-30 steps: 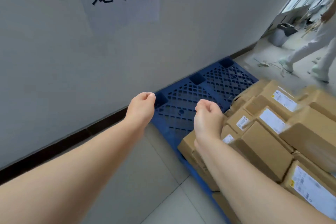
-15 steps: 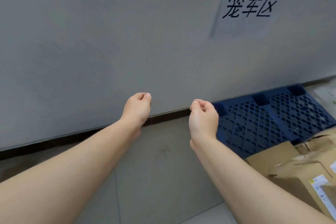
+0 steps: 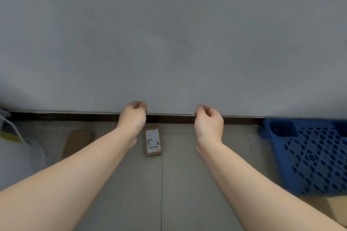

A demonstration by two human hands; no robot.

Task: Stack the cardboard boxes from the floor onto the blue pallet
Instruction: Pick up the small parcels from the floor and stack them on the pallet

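A small cardboard box [image 3: 153, 143] with a white label lies on the grey floor near the wall, between my two arms. A flatter plain cardboard box [image 3: 78, 143] lies further left on the floor. The blue pallet [image 3: 309, 155] sits at the right edge, its grid top bare here. A corner of cardboard [image 3: 336, 210] shows at the bottom right. My left hand [image 3: 133, 118] and my right hand [image 3: 208, 121] are held out in front, both curled into loose fists with nothing in them, above the floor.
A grey wall [image 3: 169, 43] with a dark skirting strip [image 3: 75, 116] fills the view ahead. A pale bulky object [image 3: 16, 159] with white cords stands at the far left on the tiled floor [image 3: 178, 184].
The view has swung left: the wall sign and most stacked boxes have left the frame, the pallet has slid to the right edge, and two boxes on the floor have come into view. Both fists stay closed.
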